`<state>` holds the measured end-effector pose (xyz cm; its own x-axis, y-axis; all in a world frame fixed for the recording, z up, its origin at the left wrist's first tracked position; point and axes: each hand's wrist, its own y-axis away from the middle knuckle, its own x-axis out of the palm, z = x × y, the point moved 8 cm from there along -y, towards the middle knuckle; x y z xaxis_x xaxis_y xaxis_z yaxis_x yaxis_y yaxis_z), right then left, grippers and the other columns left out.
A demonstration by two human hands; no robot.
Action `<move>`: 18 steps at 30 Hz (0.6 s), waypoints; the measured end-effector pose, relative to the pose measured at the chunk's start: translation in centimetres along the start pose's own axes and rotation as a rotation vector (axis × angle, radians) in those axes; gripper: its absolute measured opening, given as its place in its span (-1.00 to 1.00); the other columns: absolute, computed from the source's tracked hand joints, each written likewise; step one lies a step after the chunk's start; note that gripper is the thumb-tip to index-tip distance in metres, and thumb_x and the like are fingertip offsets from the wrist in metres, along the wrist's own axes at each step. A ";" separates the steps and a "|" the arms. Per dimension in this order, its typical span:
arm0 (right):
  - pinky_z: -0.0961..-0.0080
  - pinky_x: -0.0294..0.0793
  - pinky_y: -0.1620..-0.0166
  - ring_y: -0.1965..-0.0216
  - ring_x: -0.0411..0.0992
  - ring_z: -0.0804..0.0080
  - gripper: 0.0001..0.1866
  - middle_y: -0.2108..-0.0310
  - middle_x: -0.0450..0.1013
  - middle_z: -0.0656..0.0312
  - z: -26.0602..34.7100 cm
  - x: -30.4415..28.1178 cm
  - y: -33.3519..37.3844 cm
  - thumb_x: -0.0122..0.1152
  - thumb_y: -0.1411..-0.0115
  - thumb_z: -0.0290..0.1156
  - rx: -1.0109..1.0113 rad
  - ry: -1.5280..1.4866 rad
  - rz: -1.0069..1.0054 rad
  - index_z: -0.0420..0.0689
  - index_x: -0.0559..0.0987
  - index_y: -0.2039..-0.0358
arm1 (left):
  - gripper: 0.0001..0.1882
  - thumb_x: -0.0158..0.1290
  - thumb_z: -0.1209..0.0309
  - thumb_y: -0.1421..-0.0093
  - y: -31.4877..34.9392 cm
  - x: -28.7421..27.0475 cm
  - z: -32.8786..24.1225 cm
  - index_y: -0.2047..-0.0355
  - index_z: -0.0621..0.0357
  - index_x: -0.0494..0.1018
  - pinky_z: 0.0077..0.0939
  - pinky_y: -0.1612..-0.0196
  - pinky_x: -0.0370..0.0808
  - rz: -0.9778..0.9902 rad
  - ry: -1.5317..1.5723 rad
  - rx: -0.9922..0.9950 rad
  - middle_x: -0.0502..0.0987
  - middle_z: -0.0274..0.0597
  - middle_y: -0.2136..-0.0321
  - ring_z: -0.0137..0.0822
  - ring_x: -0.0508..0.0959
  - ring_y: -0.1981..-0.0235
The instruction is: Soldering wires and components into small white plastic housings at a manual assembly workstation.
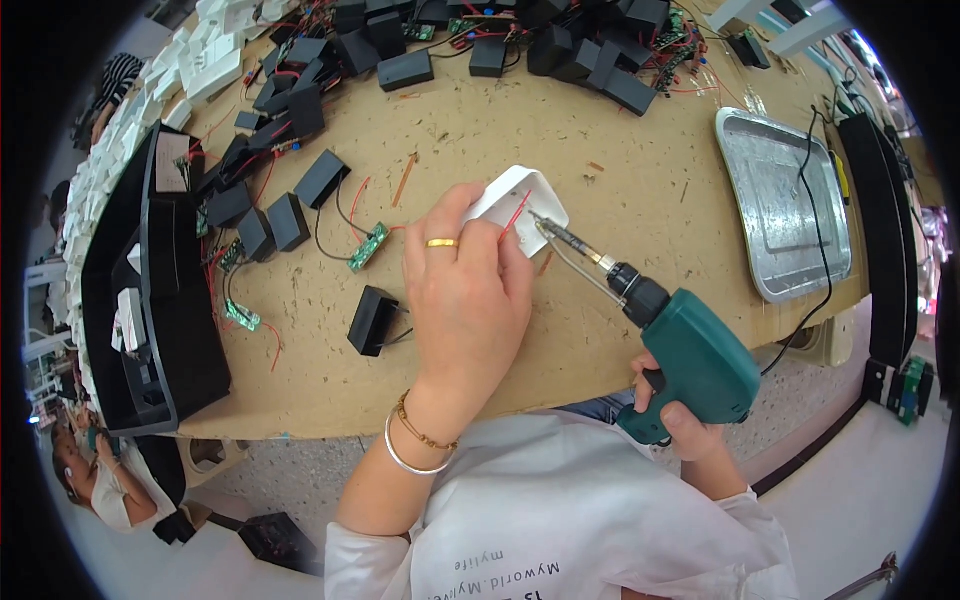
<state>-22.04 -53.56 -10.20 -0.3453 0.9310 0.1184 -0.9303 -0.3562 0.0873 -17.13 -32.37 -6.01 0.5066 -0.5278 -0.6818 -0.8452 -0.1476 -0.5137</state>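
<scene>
My left hand [465,285] is closed around a small white plastic housing [546,200] above the middle of the table, with its open side up. A thin red wire [517,214] runs out from under my fingers across the inside of the housing. My right hand [690,436] grips the handle of a green soldering gun [705,355], a finger at its black trigger. The gun's metal tip and thin side tube reach to the housing's inner edge, close to the red wire. Whether the tip touches anything is too small to tell. Beside my left wrist lies a black box [373,320].
Several black boxes with wires and a green circuit board [369,247] lie to the left. More are heaped along the back. White housings [210,65] are piled far left, behind a black bin [195,375]. On the right, a power cord crosses a metal tray [790,285].
</scene>
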 end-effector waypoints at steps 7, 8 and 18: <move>0.47 0.36 0.29 0.44 0.38 0.48 -0.40 0.23 0.36 0.07 -0.8 -0.8 1.6 0.11 -0.13 -0.05 -0.126 0.122 0.144 -0.35 0.37 0.05 | -0.89 0.12 0.58 0.02 -0.1 -0.5 -0.6 0.51 0.27 0.38 -0.36 0.31 0.38 0.038 0.004 0.057 0.40 -0.08 0.12 -0.12 0.37 0.33; 0.46 0.36 0.28 0.44 0.39 0.48 -0.40 0.24 0.35 0.08 -0.4 -0.7 1.7 0.09 -0.13 -0.03 -0.190 0.084 0.143 -0.34 0.37 0.05 | -0.89 0.12 0.59 0.02 0.1 -0.5 -0.6 0.51 0.27 0.39 -0.37 0.32 0.39 0.063 0.012 0.045 0.40 -0.08 0.12 -0.13 0.37 0.34; 0.45 0.37 0.24 0.45 0.40 0.44 -0.40 0.17 0.31 0.05 0.3 -1.5 1.6 0.07 -0.15 -0.04 -0.260 -0.029 0.113 -0.33 0.33 0.02 | -0.90 0.12 0.58 -0.02 0.3 -0.1 -0.5 0.51 0.31 0.40 -0.49 0.36 0.45 0.100 -0.037 0.023 0.42 -0.03 0.11 -0.22 0.45 0.34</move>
<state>-22.95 -55.50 -9.98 -0.4483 0.8826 0.1417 -0.8879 -0.4214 -0.1844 -17.55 -32.79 -5.80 0.4261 -0.5077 -0.7487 -0.8879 -0.0763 -0.4536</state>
